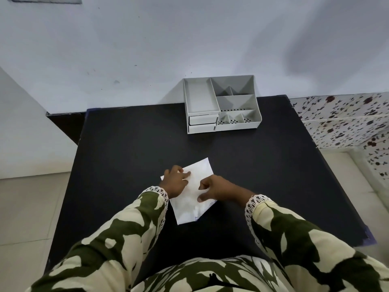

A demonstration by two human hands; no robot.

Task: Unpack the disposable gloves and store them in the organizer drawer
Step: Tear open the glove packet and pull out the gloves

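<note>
While both sleeves in green-and-cream print fill the near edge, the two hands sit on a flat white packet lying on the black table, near its front centre

Left hand: fingers half curled, tips pressed on the packet's upper left part, thumb side toward the far edge. Looks like a pinch at the paper but cannot tell if it actually has a fold between thumb and finger

Right hand: fingers bent in a loose claw, thumb spread down and touching the packet's right side, forefinger knuckle over the middle. Contact yes, firm grip cannot tell

Packet is rotated, one corner pointing away toward the far right, one toward the body; small blue print near its lower right edge, too small to read. It lies flat and looks sealed, no gloves visible

Well apart, at the table's far edge against the wall: grey organizer, open compartments on top and right, two small drawers stacked at its front left, both look pushed in

Floral sheet to the far right, pale floor tiles on the left
</note>
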